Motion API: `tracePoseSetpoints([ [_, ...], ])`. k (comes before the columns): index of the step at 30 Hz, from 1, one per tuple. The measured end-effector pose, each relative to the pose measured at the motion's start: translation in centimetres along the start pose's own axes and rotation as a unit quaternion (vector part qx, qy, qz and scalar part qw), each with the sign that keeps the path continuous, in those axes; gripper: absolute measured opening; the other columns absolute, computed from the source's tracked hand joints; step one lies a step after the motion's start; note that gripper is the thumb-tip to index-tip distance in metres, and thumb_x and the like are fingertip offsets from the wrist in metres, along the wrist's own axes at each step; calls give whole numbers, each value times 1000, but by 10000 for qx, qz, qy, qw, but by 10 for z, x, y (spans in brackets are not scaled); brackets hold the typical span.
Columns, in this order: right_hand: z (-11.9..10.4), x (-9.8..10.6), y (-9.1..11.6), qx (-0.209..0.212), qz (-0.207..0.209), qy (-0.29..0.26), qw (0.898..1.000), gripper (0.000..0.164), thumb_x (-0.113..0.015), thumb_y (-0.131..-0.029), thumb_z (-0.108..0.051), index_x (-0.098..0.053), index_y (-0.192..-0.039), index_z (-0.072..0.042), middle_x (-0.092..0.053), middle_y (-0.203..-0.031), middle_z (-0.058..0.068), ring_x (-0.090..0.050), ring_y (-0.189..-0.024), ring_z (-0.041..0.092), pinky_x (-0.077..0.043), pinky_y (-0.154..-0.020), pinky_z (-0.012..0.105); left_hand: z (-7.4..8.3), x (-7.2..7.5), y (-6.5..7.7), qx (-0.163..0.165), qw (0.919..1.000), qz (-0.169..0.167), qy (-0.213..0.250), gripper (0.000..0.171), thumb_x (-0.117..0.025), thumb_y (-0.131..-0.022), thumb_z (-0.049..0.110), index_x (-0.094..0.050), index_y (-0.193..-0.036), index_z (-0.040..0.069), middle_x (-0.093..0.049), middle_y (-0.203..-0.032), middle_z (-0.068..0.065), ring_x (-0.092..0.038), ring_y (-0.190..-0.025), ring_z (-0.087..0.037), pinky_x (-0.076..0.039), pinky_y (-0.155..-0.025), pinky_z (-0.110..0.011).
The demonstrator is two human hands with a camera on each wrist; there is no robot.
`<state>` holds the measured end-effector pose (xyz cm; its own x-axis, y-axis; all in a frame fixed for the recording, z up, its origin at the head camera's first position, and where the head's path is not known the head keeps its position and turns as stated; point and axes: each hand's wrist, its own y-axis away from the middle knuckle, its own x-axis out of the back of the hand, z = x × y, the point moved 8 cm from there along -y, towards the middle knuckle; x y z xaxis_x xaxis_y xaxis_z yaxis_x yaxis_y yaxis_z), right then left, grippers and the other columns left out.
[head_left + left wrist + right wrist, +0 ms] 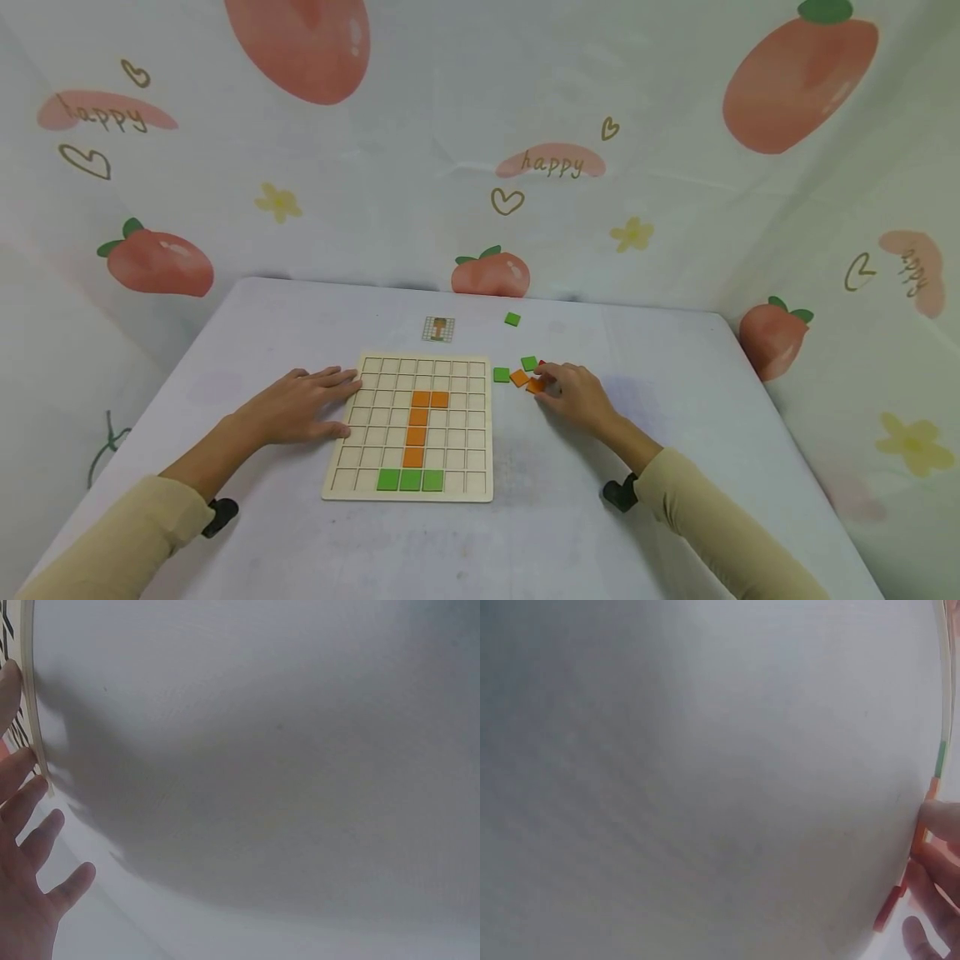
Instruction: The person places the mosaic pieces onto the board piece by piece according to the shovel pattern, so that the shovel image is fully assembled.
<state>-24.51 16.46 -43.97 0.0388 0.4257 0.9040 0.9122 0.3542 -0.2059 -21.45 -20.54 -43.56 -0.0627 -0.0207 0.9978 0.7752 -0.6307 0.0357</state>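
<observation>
- Beige left sleeve [112, 542]: covers the left forearm; its cuff sits beside a black wrist unit [221, 517].
- Left hand [303, 408]: grip wide, fingers spread; fingertips touch the left edge of the grid board [457, 435], which lies flat on the white table [420, 550].
- Green row [410, 480]: three tiles, side by side in the board's nearest row.
- Orange tiles [416, 436]: four form a column above the middle green tile; a fifth adjoins the top one's right side.
- Pattern card [438, 329]: lies beyond the board's far edge.
- Loose green tiles [501, 375]: two near the board's right edge, one farther back.
- Loose orange tile [520, 378]: between the board and right hand.
- Right hand [577, 400]: grip narrow, thumb and finger pinching another orange tile [534, 386]; a red tile [889, 907] lies beside the fingers.
</observation>
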Motion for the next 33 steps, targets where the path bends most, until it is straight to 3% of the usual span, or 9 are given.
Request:
tracePoseSetpoints([
  [8,0,2,-2,18,-94,-19,10000,38,-83,-82,-14,-70,-116,-6,-73,-95,3,-63,-85,20,-53,-79,39,1,1,0,13,10000,-26,-41,73,-65,-87,60,-58,-141,10,-55,-143,-13,-51,-131,-38,-45,-94,-60],
  [13,-6,5,-7,279,47,-60,9996,38,-83,-81,-12,-69,-116,-6,-73,-96,5,-66,-87,22,-53,-80,41,2,2,1,39,10000,-50,-21,73,-67,-87,58,-58,-140,9,-55,-143,-13,-51,-131,-39,-45,-95,-60],
  [21,-24,7,-17,619,151,-60,9980,37,-83,-82,-13,-70,-115,-6,-72,-92,4,-64,-80,21,-52,-74,37,3,3,2,3,10000,-16,-28,73,-67,-87,57,-58,-140,9,-55,-143,-14,-52,-130,-39,-46,-94,-60],
  [27,-38,2,-28,743,103,-98,9971,37,-82,-83,-13,-69,-117,-6,-75,-102,3,-69,-89,20,-53,-82,40,3,3,1,14,10000,-31,-8,73,-66,-87,58,-58,-140,9,-55,-143,-14,-51,-131,-39,-45,-94,-60],
  [33,-60,-3,-41,898,-47,-170,9958,35,-80,-85,-13,-69,-118,-7,-74,-100,3,-68,-90,19,-53,-85,39,3,4,0,-18,10000,13,-19,73,-66,-87,58,-58,-140,9,-55,-143,-14,-52,-130,-39,-46,-93,-59],
])
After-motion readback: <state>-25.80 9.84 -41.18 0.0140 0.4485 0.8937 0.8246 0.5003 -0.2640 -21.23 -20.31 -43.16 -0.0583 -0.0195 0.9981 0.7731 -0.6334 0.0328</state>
